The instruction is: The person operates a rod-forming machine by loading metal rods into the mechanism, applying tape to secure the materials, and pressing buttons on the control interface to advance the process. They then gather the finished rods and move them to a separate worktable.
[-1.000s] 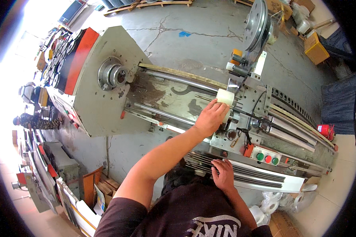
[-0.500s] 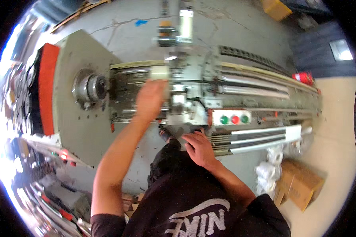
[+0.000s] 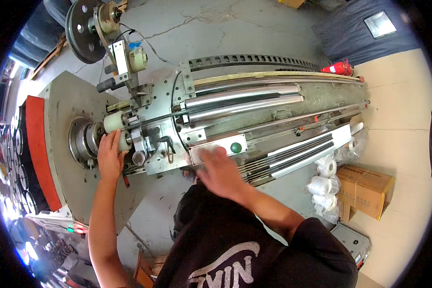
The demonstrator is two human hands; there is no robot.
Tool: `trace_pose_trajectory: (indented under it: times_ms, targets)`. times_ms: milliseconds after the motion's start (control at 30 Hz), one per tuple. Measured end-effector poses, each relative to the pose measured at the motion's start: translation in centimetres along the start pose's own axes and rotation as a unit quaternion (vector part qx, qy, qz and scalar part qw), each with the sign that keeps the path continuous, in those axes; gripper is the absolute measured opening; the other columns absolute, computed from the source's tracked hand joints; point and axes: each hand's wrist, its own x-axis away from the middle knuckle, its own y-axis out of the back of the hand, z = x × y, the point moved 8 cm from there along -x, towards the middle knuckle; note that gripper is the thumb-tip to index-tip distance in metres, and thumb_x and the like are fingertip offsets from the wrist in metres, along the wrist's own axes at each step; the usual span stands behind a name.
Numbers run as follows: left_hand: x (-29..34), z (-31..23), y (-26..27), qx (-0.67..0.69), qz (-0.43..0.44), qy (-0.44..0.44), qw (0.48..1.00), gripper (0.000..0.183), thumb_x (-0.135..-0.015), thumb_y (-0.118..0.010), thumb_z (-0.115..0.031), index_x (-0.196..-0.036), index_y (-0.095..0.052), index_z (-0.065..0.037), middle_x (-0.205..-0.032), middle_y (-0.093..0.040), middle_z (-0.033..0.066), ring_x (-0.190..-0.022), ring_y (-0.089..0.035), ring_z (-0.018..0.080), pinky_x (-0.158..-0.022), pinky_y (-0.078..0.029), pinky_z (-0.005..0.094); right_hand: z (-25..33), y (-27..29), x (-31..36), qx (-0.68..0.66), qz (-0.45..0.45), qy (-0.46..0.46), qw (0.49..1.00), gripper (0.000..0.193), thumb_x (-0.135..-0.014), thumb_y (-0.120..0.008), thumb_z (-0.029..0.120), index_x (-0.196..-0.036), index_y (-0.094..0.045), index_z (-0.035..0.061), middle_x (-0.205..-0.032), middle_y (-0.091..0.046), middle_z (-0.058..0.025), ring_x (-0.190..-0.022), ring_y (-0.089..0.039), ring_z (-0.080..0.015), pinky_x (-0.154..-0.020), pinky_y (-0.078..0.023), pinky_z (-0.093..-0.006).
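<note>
Nearest: blk tee (image 3: pixel 278 254) w/ pale print on chest. R hand (image 3: pixel 222 174) is over the button box (image 3: pixel 228 144), approx. at its L half, fingers partly in front of the red btn (image 3: pixel 221 150); hand's blurred, so can't tell if it's loose, clenched or pressing. Green btn (image 3: pixel 235 147) shows clear, just R of that. Beyond R hand, on R: thin bars (image 3: pixel 297 154) lying side by side on a white sheet; cardboard box (image 3: pixel 365 187) & plastic-wrapped rolls (image 3: pixel 324 185) on the floor past them.

L hand (image 3: pixel 110 161) has fingertips on the front roller (image 3: pixel 125 141), cream, at carriage's L end, near the round metal collar (image 3: pixel 84 137); can't tell if it's gripping or just resting there. Back roller (image 3: pixel 114 122), also cream, sits just behind; long dark rod (image 3: pixel 163 116) runs R from the pair, across the metal plate (image 3: pixel 156 98).

Farther: silver tubes (image 3: pixel 245 100) lengthwise on the machine, big wheel (image 3: pixel 84 31) upper L, red fire extinguisher (image 3: pixel 340 68) upper R, dk blue sheet (image 3: pixel 341 41) behind it.
</note>
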Motion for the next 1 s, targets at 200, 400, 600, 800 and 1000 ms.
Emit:
trace_pose_trajectory:
  times_ms: [200, 400, 600, 800, 1000]
  targets:
    - [0.2, -0.4, -0.1, 0.006, -0.005, 0.01, 1.0, 0.083, -0.075, -0.085, -0.005, -0.151, -0.052, -0.009, -0.144, -0.059, 0.0154, -0.133, -0.054, 0.0403, -0.118, -0.043, 0.0498, -15.6, 13.8, -5.7, 0.243, -0.254, -0.025, 0.936, 0.072, -0.108, -0.054, 0.045, -0.158, -0.038, -0.004, -0.161, -0.042, -0.0291, -0.152, -0.038, -0.0435, -0.127, -0.024, -0.0526]
    - [0.6, -0.5, -0.5, -0.024, -0.03, 0.031, 0.999, 0.079, -0.074, -0.087, -0.01, -0.145, -0.054, -0.006, -0.142, -0.059, 0.0153, -0.133, -0.055, 0.0394, -0.119, -0.043, 0.0479, -20.4, 13.3, -6.0, 0.277, -0.192, -0.043, 0.94, 0.075, -0.108, -0.051, 0.05, -0.162, -0.034, 0.0017, -0.168, -0.035, -0.02, -0.158, -0.029, -0.0363, -0.129, -0.019, -0.0531]
    - [1.3, -0.3, 0.6, 0.027, -0.056, 0.061, 0.996, 0.079, -0.072, -0.086, -0.001, -0.144, -0.053, -0.004, -0.141, -0.058, 0.016, -0.133, -0.055, 0.0395, -0.118, -0.043, 0.0474, -20.2, 12.8, -5.9, 0.298, -0.194, -0.041, 0.934, 0.072, -0.108, -0.052, 0.047, -0.162, -0.035, 0.0023, -0.167, -0.037, -0.0189, -0.157, -0.03, -0.0351, -0.129, -0.019, -0.0515]
    - [1.1, 0.1, 0.3, 0.035, -0.036, 0.122, 0.991, 0.091, -0.072, -0.083, 0.005, -0.153, -0.042, 0.002, -0.15, -0.051, 0.0222, -0.141, -0.048, 0.0401, -0.119, -0.042, 0.0443, -20.4, 13.3, -6.2, 0.3, -0.18, -0.056, 0.935, 0.069, -0.107, -0.055, 0.043, -0.161, -0.037, 0.0023, -0.166, -0.039, -0.0187, -0.156, -0.031, -0.0355, -0.129, -0.02, -0.0512]
    - [1.0, 1.1, -1.0, -0.026, -0.035, 0.123, 0.991, 0.085, -0.077, -0.072, 0.007, -0.155, -0.037, 0.008, -0.157, -0.045, 0.025, -0.148, -0.042, 0.0395, -0.123, -0.038, 0.0431, -19.8, 13.5, -6.1, 0.307, -0.196, -0.038, 0.931, 0.066, -0.107, -0.058, 0.039, -0.158, -0.039, 0.0026, -0.165, -0.041, -0.0182, -0.155, -0.034, -0.0359, -0.128, -0.022, -0.0539]
